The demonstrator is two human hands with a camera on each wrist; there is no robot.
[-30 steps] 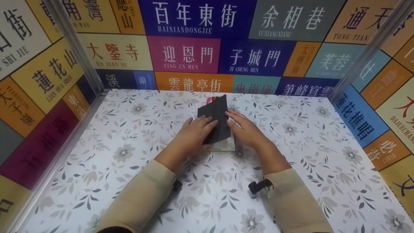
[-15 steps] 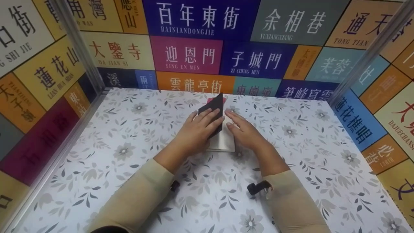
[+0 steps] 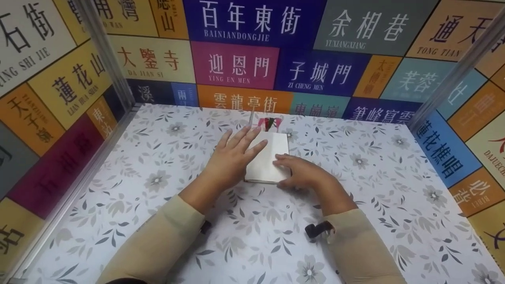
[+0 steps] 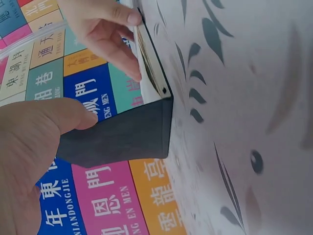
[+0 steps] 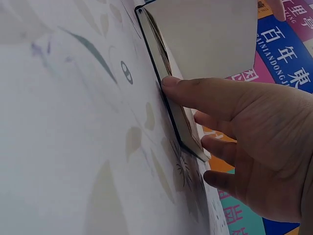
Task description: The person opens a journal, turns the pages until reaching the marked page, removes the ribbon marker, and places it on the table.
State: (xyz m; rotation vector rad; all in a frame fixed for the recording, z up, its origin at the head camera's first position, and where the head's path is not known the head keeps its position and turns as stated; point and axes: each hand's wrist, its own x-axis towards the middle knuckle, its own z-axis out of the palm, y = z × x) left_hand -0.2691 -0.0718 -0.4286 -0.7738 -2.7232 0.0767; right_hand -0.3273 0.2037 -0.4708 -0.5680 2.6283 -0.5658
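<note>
- Notebook (image 3: 265, 169): lying flat mid-table towards the far side, its pale page (image 3: 272, 144) uppermost and, to my eye, blank.
- Cover (image 4: 122, 139): hinged on the notebook's left, dark outside, pale inside, standing roughly upright. I take the step in hand to be the opening of the notebook.
- Left hand (image 3: 232, 159): at the raised cover, fingers straight and spread, not clenched; its thumb lies at the cover's free edge. I cannot tell how firmly it touches.
- Right hand (image 3: 302, 171): grasping the notebook's near right corner, thumb against the page edges, fingers over the page.
- Next move, as I judge it: swing the cover down to the left while the right hand steadies the pages, lest the notebook slide or leaves lift with it.
- Red-and-green item (image 3: 269, 124): just beyond the notebook's far edge; I cannot identify it.
- Table (image 3: 240, 252): white, leaf-patterned, bounded on the far side by lettered wall panels (image 3: 234, 65).
</note>
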